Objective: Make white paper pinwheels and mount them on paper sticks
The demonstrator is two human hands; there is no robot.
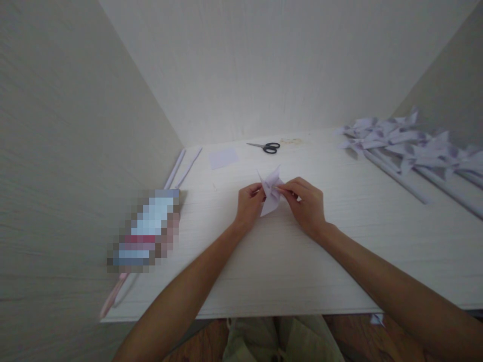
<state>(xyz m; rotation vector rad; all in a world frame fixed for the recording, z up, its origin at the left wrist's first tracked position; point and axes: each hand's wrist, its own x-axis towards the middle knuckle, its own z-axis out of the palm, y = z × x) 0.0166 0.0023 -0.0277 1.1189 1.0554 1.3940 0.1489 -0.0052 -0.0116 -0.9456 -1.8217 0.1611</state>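
Note:
Above the middle of the white table, a folded pale paper pinwheel (270,202) is held between my two hands. My left hand (249,205) grips it from the left, with part of its fingers hidden behind the paper. At the pinwheel's centre, my right hand (305,203) pinches with thumb and fingertips from the right. Whether a small pin or stick is between those fingertips I cannot make out. Black-handled scissors (270,147) lie beyond my hands, blades pointing left. Left of them is a flat pale paper square (223,158).
Several finished paper pinwheels (396,141) on rolled sticks (396,178) lie at the right. Along the left wall are a rolled paper stick (174,168), a thin paper strip (188,167) and a blurred-out object (147,231). A paper scrap (377,319) is on the floor below the front edge.

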